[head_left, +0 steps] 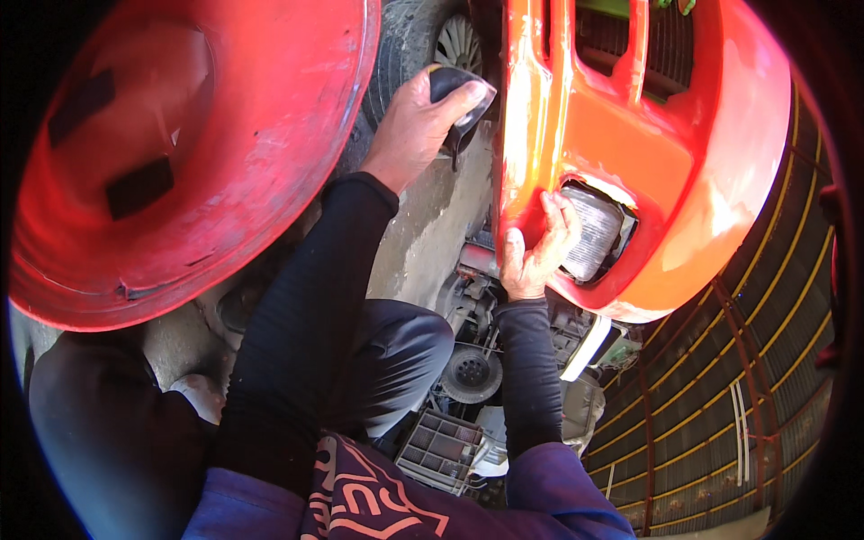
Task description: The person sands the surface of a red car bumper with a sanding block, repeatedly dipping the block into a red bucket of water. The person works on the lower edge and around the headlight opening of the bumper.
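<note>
My left hand (412,135) is closed around a black plastic piece with a clear edge (461,94), held up between the red tub and the bumper. The hand hides part of this piece, and I cannot make out its exact kind. A glossy orange-red car bumper (621,135) stands on end to the right. My right hand (544,245) grips its near edge, thumb on one side and fingers beside the rectangular opening. Inside that opening sits a lamp with a ribbed clear lens (589,232). My fingertips lie over the opening's left edge.
A big round red plastic tub (310,162) takes up the upper left. Behind my left hand is a car wheel (405,49). Below the bumper lie a small black wheel (472,373), a grey plastic crate (438,450) and assorted parts. A corrugated wall (720,387) with yellow stripes rises at right.
</note>
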The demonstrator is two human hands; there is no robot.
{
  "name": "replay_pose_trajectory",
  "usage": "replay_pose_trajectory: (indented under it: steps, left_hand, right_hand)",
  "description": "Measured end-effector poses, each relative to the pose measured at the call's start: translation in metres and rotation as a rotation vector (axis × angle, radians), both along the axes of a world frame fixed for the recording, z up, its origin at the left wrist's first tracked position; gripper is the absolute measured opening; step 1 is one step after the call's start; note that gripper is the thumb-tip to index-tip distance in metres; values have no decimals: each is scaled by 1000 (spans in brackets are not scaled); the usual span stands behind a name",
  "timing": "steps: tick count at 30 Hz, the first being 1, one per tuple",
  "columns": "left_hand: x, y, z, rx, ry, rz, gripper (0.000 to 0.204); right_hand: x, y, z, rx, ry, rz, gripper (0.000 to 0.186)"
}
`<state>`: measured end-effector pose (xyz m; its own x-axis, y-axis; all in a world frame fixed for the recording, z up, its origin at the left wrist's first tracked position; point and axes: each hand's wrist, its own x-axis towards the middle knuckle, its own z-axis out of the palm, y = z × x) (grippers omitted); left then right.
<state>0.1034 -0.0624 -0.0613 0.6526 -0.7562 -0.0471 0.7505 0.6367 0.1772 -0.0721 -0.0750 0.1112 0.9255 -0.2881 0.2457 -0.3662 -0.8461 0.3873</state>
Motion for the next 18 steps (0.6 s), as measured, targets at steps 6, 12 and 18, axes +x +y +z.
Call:
replay_pose_trajectory:
  steps: [6,12,18]
  left_hand:
    - [9,-32,16,-54,-44,155,27]
    - [-42,6,29,80,-147,-164,21]
    - [-28,-3,25,28,-116,102,22]
  right_hand:
    - [1,0,1,20,-6,3,64]
    - [3,1,1,17,-2,13,67]
    - [3,2,2,46,-2,6,69]
